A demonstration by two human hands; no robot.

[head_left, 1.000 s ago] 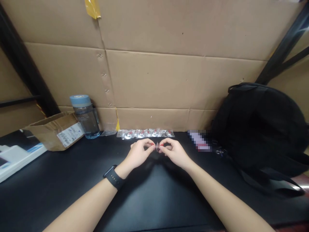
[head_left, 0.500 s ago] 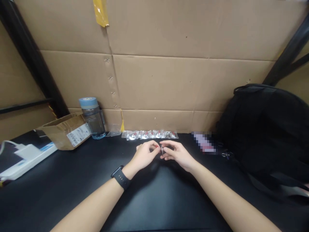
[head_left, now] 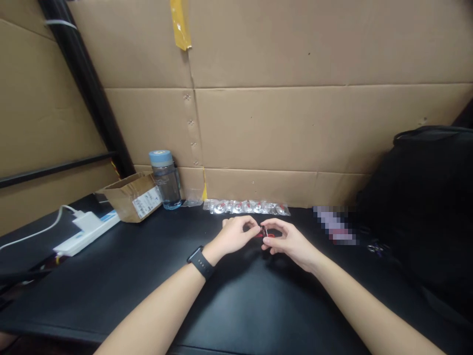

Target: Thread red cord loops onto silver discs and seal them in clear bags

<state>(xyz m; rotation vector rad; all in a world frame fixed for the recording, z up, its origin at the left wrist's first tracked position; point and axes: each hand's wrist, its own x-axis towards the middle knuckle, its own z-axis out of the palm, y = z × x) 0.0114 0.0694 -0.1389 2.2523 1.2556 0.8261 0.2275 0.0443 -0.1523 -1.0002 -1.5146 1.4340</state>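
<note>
On the near side of the row of plastic-wrapped metal discs (head_left: pixel 238 207), the left hand (head_left: pixel 236 232) pinched one side of a small dark-and-red disc (head_left: pixel 263 230); the right hand (head_left: pixel 290 241) gripped the other. It looked light, stiff and perhaps slippery, best held by its rim.

The small disc (head_left: pixel 263 230) between the fingers (head_left: pixel 254 230) has a faint gleam, too small to name its material. Under them, the black tabletop (head_left: pixel 236 305) is smooth with a soft sheen. Just beyond the fingertips, crinkled, glossy clear-plastic packets (head_left: pixel 238 207) hold shiny, metallic-looking discs (head_left: pixel 257 207). Farther past them, the wall (head_left: pixel 258 128) is matt, creased cardboard with glossy tape (head_left: pixel 180 27). Left of the fingers are a glossy, see-through bottle (head_left: pixel 168 185), a matt cardboard box (head_left: pixel 125 199) with a smooth paper label (head_left: pixel 146 201), and a smooth plastic power strip (head_left: pixel 79 242); right, a matt cloth bag (head_left: pixel 424 207).
</note>
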